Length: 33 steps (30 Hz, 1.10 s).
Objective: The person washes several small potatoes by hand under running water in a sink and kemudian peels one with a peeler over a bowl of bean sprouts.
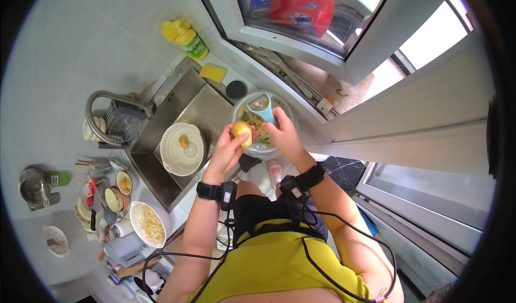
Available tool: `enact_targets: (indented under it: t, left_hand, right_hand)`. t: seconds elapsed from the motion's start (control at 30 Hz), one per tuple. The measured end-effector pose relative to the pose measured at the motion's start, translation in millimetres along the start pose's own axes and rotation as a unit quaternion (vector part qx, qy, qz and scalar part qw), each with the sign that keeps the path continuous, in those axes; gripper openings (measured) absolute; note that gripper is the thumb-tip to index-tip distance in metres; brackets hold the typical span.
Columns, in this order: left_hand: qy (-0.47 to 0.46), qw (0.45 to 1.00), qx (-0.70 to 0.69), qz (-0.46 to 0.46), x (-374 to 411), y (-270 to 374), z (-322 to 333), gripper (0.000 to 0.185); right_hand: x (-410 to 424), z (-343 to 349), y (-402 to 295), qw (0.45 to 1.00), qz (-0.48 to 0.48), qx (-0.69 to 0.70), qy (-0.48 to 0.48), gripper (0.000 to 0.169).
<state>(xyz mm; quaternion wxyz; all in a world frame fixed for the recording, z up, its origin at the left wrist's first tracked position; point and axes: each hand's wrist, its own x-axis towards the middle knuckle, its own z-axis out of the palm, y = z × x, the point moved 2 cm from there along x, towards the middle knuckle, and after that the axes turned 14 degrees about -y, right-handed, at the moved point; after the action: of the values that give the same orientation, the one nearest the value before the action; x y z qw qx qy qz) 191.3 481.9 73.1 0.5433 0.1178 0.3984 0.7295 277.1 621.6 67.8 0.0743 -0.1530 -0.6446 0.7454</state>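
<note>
A potato (243,130), partly peeled with pale flesh on its lower side, is held in the fingers of my left hand (223,154). My right hand (288,137) grips a light-blue peeler (264,110) just to the right of the potato. Both hands are over a bin lined with a clear plastic bag (264,153), where vegetable scraps (254,119) lie. In the sink (211,111), left of my hands, a white plastic colander (171,158) holds one small brownish potato (184,142).
A curved faucet (92,115) arches over the sink's far side. A yellow sponge (213,73) and a yellow bottle (187,40) stand behind it. Bean sprouts (150,224) fill a white basket (164,218) on the counter, near stacked bowls (114,198). An open window sash (290,47) is above right.
</note>
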Motion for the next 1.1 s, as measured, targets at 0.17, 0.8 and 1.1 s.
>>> enact_targets:
  t: [0.17,0.8,1.1]
  left_hand:
    - [0.029,0.999,-0.011,0.012,6,-12,-14,0.041]
    - [0.170,0.962,0.192,0.097,19,-28,-6,0.051]
    - [0.126,0.986,0.099,0.036,14,-34,-11,0.060]
  right_hand:
    - [-20,-1,18,0.997,0.070,-0.024,0.002,0.022]
    - [-41,39,-5,0.981,0.042,-0.184,0.035,0.036]
    - [-17,24,5,0.981,0.123,-0.144,0.049,0.047]
